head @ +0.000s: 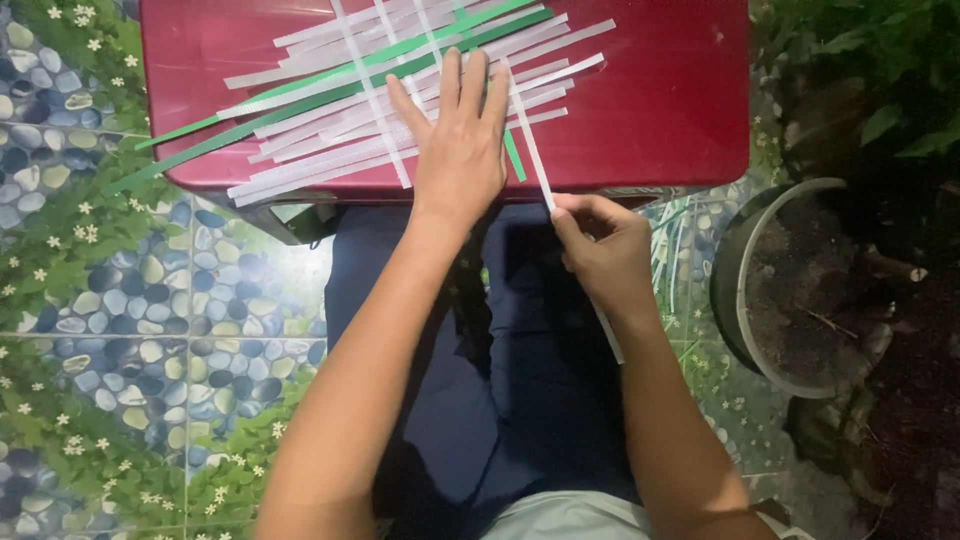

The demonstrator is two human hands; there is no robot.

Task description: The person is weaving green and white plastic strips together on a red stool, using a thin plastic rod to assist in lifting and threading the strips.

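At the top centre of the frame, the left hand (462,140) lies flat, fingers together, on crossed white and green strips (330,110) covering a red stool (660,100) whose far edge is cut off. Right of centre, the right hand (598,250) pinches one white strip (530,140), whose lower part is hidden behind the wrist.

strips (330,140): upper ends cut by top edge | pot (735,260): partly dark (right side)

A dark red desk (660,90) with rounded corners carries a loose sheaf of long white strips (330,150) lying slantwise across its top, several crossing one another. Two green strips (300,100) run through them, their left ends jutting past the edge. The desk stands on a floor (150,330) patterned with pebbles, leaves and small white flowers.
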